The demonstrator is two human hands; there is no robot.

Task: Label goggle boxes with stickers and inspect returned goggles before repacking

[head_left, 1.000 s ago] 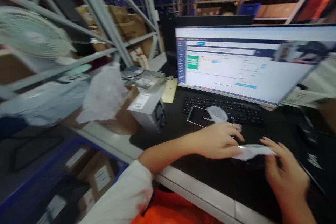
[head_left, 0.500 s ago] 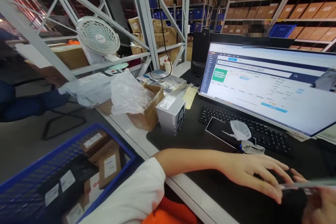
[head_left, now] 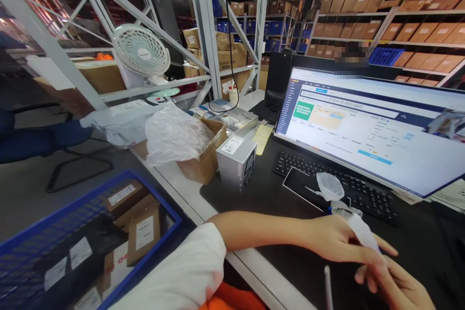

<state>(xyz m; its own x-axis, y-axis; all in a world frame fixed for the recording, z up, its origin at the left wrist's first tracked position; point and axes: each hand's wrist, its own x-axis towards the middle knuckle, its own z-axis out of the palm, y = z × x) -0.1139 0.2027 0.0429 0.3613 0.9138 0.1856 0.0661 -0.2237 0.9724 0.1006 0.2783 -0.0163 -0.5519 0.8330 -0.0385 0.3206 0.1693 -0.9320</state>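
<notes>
My left hand [head_left: 336, 237] reaches across the black desk mat, its thumb and fingers closed on a soft white strip [head_left: 363, 232] that looks like thin plastic or film. My right hand [head_left: 403, 283] meets it at the lower right, fingers curled, touching the left thumb. What the right fingers pinch, if anything, is hidden. A slim pale object [head_left: 328, 286] shows edge-on below the left hand; its kind is unclear. Just beyond the left hand lie a crumpled clear plastic wrapper [head_left: 330, 186] and a black flat panel with a white edge [head_left: 300, 189].
A grey product box [head_left: 236, 167] stands beside an open carton [head_left: 203, 160] with plastic bags on it. Behind the hands are a keyboard [head_left: 374, 201] and monitor [head_left: 345, 121]. A blue basket [head_left: 174, 220] of parcels sits lower left. A fan [head_left: 141, 51] stands behind.
My right hand has moved left to meet my left hand. The thin flat item at the right is gone from there; a white strip now shows at the left fingers. The view shifted slightly.
</notes>
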